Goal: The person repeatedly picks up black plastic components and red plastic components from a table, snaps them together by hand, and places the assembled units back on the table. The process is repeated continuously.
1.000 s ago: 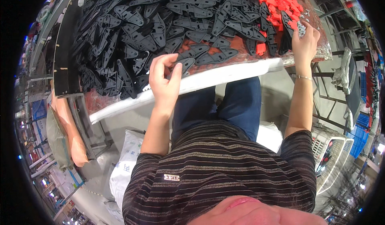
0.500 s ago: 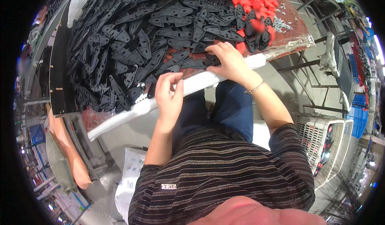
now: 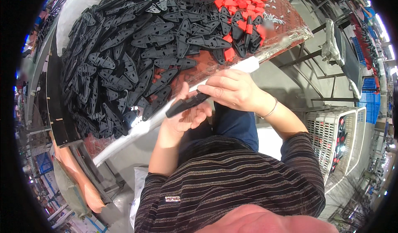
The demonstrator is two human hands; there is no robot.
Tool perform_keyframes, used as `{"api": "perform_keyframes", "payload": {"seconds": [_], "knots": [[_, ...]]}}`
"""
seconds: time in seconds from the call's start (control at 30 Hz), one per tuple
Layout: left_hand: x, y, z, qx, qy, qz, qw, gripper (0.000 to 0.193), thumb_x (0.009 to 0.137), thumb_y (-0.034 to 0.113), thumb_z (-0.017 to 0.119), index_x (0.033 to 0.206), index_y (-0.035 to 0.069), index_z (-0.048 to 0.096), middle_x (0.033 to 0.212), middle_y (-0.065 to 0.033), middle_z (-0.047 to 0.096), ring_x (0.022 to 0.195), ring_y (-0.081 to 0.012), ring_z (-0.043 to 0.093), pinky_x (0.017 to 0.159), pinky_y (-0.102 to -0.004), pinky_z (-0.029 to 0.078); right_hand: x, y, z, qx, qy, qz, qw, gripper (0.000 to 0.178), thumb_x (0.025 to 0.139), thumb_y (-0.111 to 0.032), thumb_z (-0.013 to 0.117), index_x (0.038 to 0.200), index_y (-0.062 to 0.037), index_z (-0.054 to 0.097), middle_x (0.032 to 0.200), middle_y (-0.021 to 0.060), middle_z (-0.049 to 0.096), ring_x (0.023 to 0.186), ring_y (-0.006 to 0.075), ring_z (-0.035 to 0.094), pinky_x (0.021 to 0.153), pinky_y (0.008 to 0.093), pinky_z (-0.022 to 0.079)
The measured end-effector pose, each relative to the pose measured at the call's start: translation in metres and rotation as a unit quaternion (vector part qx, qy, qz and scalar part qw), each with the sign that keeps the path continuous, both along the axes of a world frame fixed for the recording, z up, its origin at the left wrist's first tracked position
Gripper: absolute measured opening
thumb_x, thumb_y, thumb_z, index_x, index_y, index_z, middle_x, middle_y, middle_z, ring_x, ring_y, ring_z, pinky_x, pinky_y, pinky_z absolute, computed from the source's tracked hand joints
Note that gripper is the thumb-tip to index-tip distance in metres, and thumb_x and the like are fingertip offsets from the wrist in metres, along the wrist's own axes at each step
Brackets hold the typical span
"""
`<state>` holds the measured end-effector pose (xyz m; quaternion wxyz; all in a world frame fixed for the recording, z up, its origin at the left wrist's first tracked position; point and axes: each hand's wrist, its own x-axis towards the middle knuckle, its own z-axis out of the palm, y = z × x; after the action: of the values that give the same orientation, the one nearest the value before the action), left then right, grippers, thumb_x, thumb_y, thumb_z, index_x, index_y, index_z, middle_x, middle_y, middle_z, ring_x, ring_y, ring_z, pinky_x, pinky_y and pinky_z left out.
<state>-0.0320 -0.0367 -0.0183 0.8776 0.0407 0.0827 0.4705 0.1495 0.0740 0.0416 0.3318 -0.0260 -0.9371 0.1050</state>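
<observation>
A flat, elongated black plastic part (image 3: 182,105) is pinched at its right end by my right hand (image 3: 234,90), just over the near edge of the table. My left hand (image 3: 180,123) is beneath the part's other end, palm turned up, thumb raised and fingers spread; whether the part rests on it is hard to tell. Beyond my hands lies a big heap of similar black parts (image 3: 137,54). Small red pieces (image 3: 236,0) are piled at the far right, and several black parts with red pieces on them (image 3: 238,29) lie in front.
A white rounded strip (image 3: 145,125) runs along the table's near edge. Small silvery metal bits (image 3: 273,17) lie right of the red pile. To my right stands a white plastic crate (image 3: 325,137) with parts inside, near a metal frame (image 3: 323,58).
My hands have come off the white strip and drawn together. A black part is now in my right hand, and my left hand has turned palm up under it. The view has shifted slightly.
</observation>
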Motion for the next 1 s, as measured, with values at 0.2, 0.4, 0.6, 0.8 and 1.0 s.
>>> {"api": "perform_keyframes", "payload": {"seconds": [0.2, 0.4, 0.6, 0.8, 1.0], "knots": [[0.011, 0.015, 0.019, -0.012, 0.207, 0.217, 0.954, 0.049, 0.092, 0.018, 0.053, 0.135, 0.002, 0.036, 0.086, -0.0057, 0.056, 0.072, -0.0104, 0.052, 0.060, -0.0226, 0.046, 0.054, 0.099, -0.004, -0.014, -0.006, -0.357, 0.934, 0.029, 0.078, -0.014, 0.064, 0.106, -0.0110, 0.059, 0.100, 0.0072, 0.062, 0.083, 0.0231, 0.062, 0.069, 0.0335, 0.050], [0.010, 0.021, 0.012, -0.035, 0.193, 0.304, 0.932, 0.039, 0.092, 0.009, 0.049, 0.129, -0.001, 0.041, 0.109, -0.0151, 0.056, 0.095, -0.0193, 0.058, 0.085, -0.0330, 0.051, 0.141, 0.234, -0.060, -0.151, -0.132, -0.607, 0.769, 0.032, 0.081, -0.035, 0.058, 0.093, -0.0058, 0.065, 0.088, 0.0161, 0.065, 0.087, 0.0329, 0.062, 0.076, 0.0416, 0.047], [0.014, 0.016, 0.019, 0.005, 0.257, 0.307, 0.916, 0.038, 0.087, 0.000, 0.051, 0.124, -0.004, 0.043, 0.117, -0.0162, 0.054, 0.107, -0.0223, 0.056, 0.097, -0.0346, 0.044, 0.133, 0.252, -0.066, -0.145, -0.185, -0.568, 0.789, 0.023, 0.073, -0.024, 0.062, 0.085, -0.0052, 0.067, 0.085, 0.0180, 0.065, 0.086, 0.0343, 0.062, 0.077, 0.0426, 0.047], [0.016, 0.007, 0.015, 0.014, 0.249, 0.354, 0.901, 0.030, 0.088, 0.002, 0.054, 0.117, 0.002, 0.049, 0.109, -0.0110, 0.058, 0.102, -0.0201, 0.057, 0.094, -0.0391, 0.046, 0.125, 0.226, -0.048, -0.124, -0.128, -0.555, 0.812, 0.030, 0.070, -0.021, 0.060, 0.092, -0.0021, 0.066, 0.084, 0.0152, 0.066, 0.082, 0.0295, 0.064, 0.074, 0.0387, 0.048], [0.025, 0.003, 0.006, 0.013, 0.242, 0.405, 0.882, 0.026, 0.089, 0.002, 0.054, 0.114, 0.004, 0.052, 0.105, -0.0081, 0.059, 0.099, -0.0171, 0.057, 0.085, -0.0356, 0.051, 0.022, 0.049, -0.010, -0.588, 0.115, -0.156, 0.785, 0.009, 0.085, -0.007, 0.060, 0.093, -0.0026, 0.062, 0.078, 0.0046, 0.063, 0.071, 0.0126, 0.062, 0.064, 0.0250, 0.051]]}}
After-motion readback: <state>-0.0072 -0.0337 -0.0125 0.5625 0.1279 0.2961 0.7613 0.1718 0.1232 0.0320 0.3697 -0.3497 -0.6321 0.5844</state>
